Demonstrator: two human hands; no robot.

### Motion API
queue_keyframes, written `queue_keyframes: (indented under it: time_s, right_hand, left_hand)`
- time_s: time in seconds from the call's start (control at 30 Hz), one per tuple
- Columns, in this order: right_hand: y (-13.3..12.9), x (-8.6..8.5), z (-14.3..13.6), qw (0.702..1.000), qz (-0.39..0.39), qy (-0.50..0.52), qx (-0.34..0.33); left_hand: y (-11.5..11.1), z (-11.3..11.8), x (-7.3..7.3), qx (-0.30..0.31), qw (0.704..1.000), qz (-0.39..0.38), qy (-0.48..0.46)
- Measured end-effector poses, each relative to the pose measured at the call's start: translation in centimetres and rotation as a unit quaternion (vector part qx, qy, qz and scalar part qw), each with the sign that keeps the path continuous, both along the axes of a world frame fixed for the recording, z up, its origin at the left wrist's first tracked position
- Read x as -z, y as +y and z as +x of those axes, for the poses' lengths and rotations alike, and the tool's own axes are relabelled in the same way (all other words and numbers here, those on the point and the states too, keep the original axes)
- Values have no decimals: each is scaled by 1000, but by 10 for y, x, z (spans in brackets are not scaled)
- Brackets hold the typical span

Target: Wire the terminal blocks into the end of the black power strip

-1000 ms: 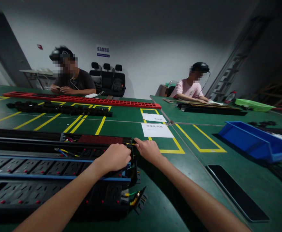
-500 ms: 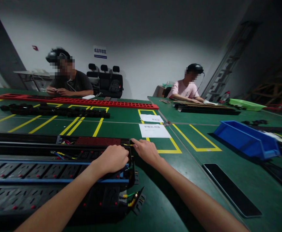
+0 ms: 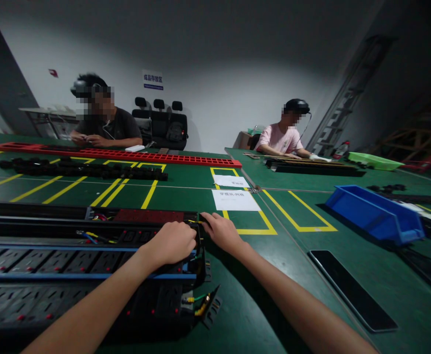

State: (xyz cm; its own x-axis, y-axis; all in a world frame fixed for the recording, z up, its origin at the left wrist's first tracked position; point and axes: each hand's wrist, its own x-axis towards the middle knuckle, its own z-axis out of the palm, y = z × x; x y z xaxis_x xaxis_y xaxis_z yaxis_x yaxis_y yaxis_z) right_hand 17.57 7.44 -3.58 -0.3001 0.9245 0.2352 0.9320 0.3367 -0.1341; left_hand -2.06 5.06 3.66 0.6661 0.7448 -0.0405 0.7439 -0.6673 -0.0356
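from the left: the front socket strip (image 3: 58, 297) lies nearest me, the blue-edged socket strip (image 3: 66, 262) lies just behind it, and the open black casing (image 3: 53, 215) lies beyond that, with a dark red block (image 3: 149, 216) inside near its right end. my left forearm rises from the lower left across both socket strips. my left hand (image 3: 173, 242) is at the casing's right end, back upward, knuckles forward, fingers curled and together; the tips are hidden, so i cannot tell what they grip. a short yellow wire (image 3: 195, 222) shows in the gap between my hands. below it, a loose black end plate (image 3: 212, 312) sits tilted at the front strip's right end. my right hand (image 3: 223, 232) faces the left one, wrist bent inward, index finger extended left to the casing's end, thumb beneath; i cannot tell whether they pinch anything. my right forearm slopes down to the lower right. further right are a phone (image 3: 352, 290) and a blue bin (image 3: 376, 211).
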Motion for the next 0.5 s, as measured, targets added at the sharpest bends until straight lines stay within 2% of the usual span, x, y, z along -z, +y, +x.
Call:
queue_keyframes:
  time_s: [0.27, 0.5]
  right_hand:
    - [6, 12, 3, 999, 2, 39, -1]
    - [8, 13, 3, 999, -2, 43, -12]
  left_hand:
    - [1, -1, 3, -2, 1000, 6, 10]
    - [0, 0, 1, -5, 1000, 3, 9]
